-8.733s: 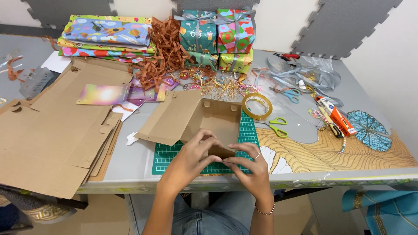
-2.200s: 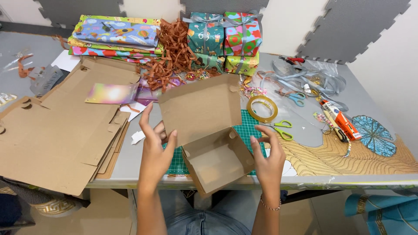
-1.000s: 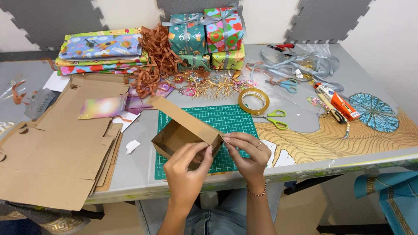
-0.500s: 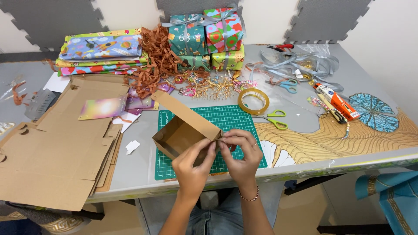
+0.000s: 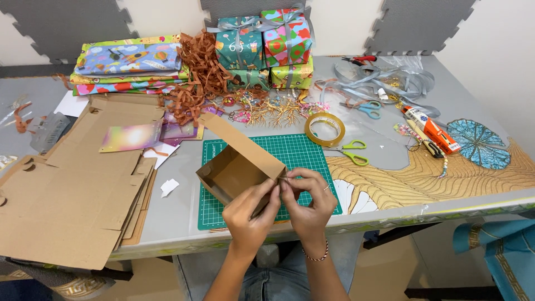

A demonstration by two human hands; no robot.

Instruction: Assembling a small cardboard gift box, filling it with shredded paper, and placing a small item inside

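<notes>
You're pinching the small brown cardboard box (image 5: 239, 170) at its near corner, centre frame over the green cutting mat (image 5: 301, 153), left hand (image 5: 251, 214) and right hand (image 5: 307, 203) both closed on it. It's looking light and easily creased, so you're better off gripping along the folded edges.

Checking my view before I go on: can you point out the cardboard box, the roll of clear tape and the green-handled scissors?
cardboard box (image 5: 237, 167): head view, on its inner brown wall.
roll of clear tape (image 5: 325, 120): head view, on the far rim of the ring.
green-handled scissors (image 5: 356, 152): head view, between its handle loops.
</notes>
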